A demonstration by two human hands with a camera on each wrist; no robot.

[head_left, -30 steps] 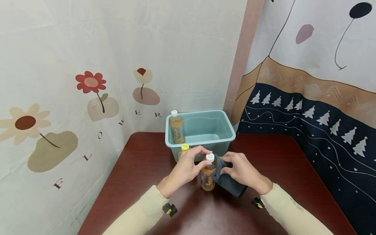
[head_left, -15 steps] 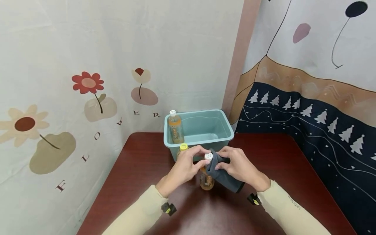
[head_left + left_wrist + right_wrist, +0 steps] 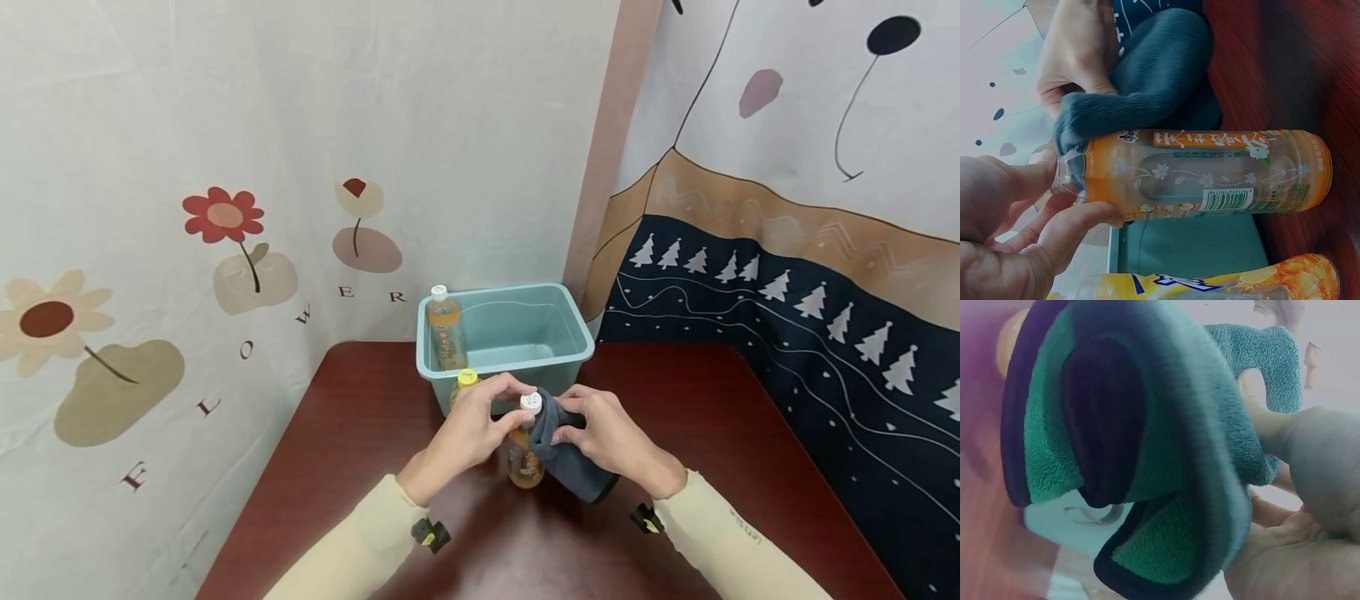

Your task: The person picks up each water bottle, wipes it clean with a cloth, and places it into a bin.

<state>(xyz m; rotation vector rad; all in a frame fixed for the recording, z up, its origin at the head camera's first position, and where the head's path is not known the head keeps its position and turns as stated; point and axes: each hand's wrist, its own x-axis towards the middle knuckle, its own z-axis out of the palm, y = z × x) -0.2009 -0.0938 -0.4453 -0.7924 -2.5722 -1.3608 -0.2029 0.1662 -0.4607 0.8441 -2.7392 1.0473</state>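
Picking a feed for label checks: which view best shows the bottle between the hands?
Left wrist: the bottle looms large, label and barcode plain. Head: small, white cap visible, cloth and left hand partly covering it. Right wrist: an orange sliver past the cloth, possibly this bottle.

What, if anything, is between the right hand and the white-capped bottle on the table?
Only the dark cloth, which the right hand grips against the bottle, high on its side. Nothing visible stands between the left hand and the bottle.
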